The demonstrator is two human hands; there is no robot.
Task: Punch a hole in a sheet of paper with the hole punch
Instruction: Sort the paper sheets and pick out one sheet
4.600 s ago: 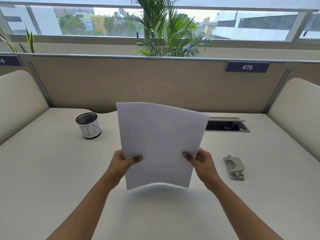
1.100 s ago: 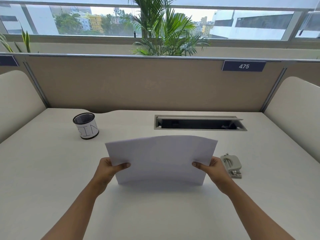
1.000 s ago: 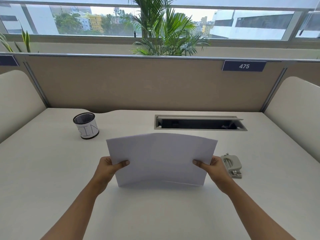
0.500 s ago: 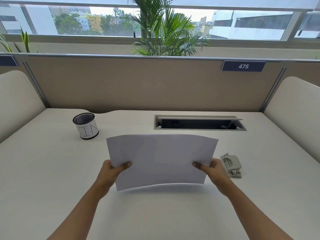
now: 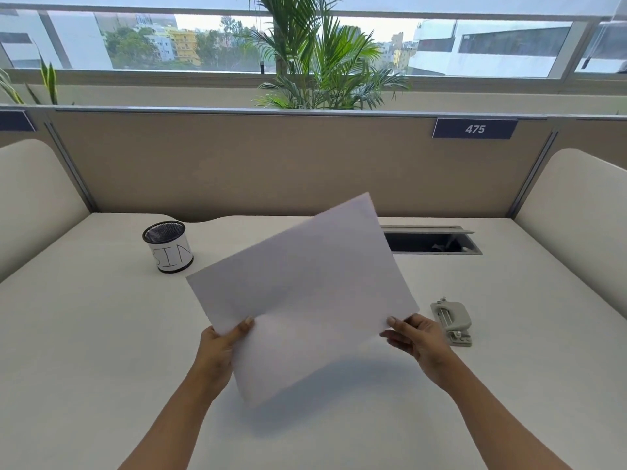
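**Figure.** A plain white rectangular sheet of paper point(image 5: 298, 293) is held clear of the pale, smooth desk point(image 5: 101, 368), tilted so that its far corner rises toward the right. The left hand point(image 5: 220, 347) pinches the sheet's left edge, with the thumb on the near face and the fingers hidden behind. The right hand point(image 5: 417, 340) nips only the lower right corner between thumb and fingertips. The small grey metal hole punch point(image 5: 451, 322) lies flat on the desk just beyond the right hand, apart from the sheet and untouched; no hole is yet made. A black mesh pen cup with a white band point(image 5: 168, 247) stands well to the left, and a rectangular cable hatch point(image 5: 431, 240) lies open at the back.

Likely hazards:
- The right hand's hold is slight. Letting go to reach the punch would leave the limp sheet hanging from one edge, free to sag or crease.
- An edge fed askew into the slot would put the hole off line.
- Pressing one-handed could let the light punch slide.
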